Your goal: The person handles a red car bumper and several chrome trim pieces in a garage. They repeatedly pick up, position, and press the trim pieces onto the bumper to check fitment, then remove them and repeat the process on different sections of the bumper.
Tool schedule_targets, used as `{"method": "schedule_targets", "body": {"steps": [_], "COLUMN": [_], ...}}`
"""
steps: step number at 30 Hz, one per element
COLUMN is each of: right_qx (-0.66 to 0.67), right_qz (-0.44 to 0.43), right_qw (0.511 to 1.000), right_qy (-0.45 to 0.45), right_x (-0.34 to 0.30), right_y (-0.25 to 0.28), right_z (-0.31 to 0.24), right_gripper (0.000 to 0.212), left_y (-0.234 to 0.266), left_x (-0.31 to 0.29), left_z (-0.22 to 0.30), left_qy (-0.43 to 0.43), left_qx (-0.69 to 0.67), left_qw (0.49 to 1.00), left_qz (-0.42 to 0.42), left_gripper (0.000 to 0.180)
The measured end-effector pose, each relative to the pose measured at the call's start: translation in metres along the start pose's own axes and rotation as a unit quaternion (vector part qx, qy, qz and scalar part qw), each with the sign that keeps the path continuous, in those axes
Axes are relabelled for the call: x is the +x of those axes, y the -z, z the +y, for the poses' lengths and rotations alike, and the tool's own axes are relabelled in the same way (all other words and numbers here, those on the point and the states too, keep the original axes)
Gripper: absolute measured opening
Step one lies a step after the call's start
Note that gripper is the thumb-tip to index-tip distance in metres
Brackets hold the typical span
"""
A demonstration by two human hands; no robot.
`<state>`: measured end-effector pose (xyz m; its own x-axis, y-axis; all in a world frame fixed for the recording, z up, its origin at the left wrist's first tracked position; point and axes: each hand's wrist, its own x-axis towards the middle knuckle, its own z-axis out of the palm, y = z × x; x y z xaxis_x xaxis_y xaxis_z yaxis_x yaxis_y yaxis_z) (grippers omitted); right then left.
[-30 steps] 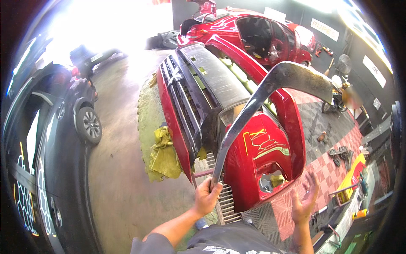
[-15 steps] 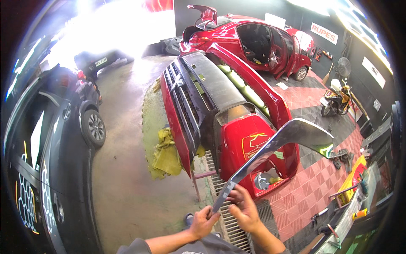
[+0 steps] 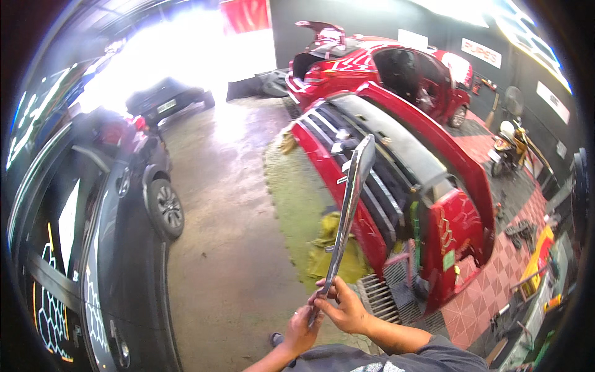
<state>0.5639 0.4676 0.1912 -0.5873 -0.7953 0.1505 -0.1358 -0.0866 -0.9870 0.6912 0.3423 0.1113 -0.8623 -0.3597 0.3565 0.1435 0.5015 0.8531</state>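
Because the glossy car trim (image 3: pixel 347 220) looks light, stiff but slippery, left hand (image 3: pixel 302 329) and right hand (image 3: pixel 347 311) grip its narrow end.

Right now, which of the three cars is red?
The red car at the back, right of the middle, with its trunk lid up. The near car on the left and the car beyond it are both dark.

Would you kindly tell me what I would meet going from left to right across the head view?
Dark grey car → left hand → right hand, both hands on the glossy strip → light-green patch on the red car part → motorcycle.
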Motion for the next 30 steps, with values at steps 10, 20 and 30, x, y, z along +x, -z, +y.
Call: {"method": "schedule_targets", "body": {"steps": [10,20,30], "right_qx": [-0.403,-0.693,-0.685], "right_qz": [0.112,0.019,-0.131], "right_qw": [0.902,0.69,0.684], "right_qy": [0.107,0.211,0.211], "right_x": [0.218,0.448,0.724], "right_y": [-0.077,-0.044,-0.016], "right_z": [-0.093,-0.087,0.011], "right_gripper": [0.044,0.026,0.021], "left_y": [0.34,0.475,0.447], "left_x": [0.073,0.361,0.596], "left_z": [-0.15,-0.168,-0.335], "left_qy": [0.248,-0.212,0.065], "left_qx": [0.028,0.358,0.213], "left_qw": [0.953,0.906,0.885], "left_qz": [0.175,0.086,-0.409], "left_gripper": [0.038,0.066,0.053]}}
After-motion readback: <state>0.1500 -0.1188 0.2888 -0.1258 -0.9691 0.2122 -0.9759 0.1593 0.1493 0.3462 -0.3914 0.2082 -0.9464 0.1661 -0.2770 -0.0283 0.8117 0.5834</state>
